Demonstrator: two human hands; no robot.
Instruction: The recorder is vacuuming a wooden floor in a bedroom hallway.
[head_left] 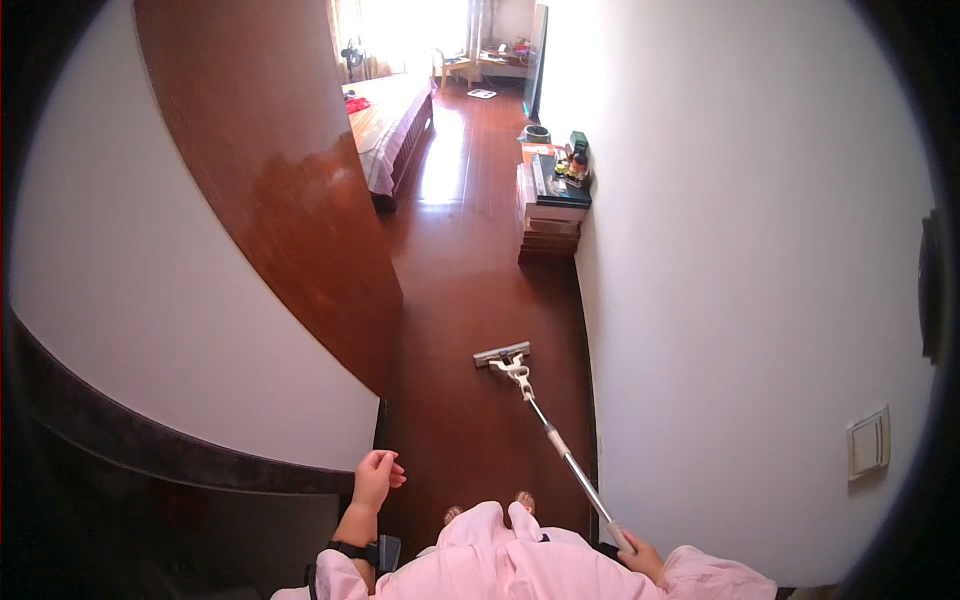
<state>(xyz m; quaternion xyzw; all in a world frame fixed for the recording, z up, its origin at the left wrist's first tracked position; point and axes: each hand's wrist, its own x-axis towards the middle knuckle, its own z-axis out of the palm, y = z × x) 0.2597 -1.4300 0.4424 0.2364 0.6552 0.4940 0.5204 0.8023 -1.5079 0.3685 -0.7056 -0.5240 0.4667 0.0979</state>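
Since our R hand [641,556], at lower right of frame, is already wrapped round the pole's near end, it's by far the nearer one to the flat-head mop [570,462], which sits centre to lower right. From those fingers the mop runs up & left on a diagonal, long axis pointing toward mid-frame; its head [502,354] lies roughly crosswise, R end a touch higher in frame, over the reddish-brown wood floor [450,300]. Whether it presses the boards or hangs just above, we can't tell. R fingers are closed round the pole, tho' part of the grip is hidden. Our L hand [375,480], lower left of centre, is well apart from the pole: fingers loosely half-curled, nothing seen in it. Beyond the mop head, upper centre-right, stands a stack of books or boxes [550,230] against the white wall [740,250]. Re brands/labels: no text we can read; any print on the stack or its small bottles [578,158] is too small & blurred, & the wall switch [868,443], lower right, shows no legible marking.
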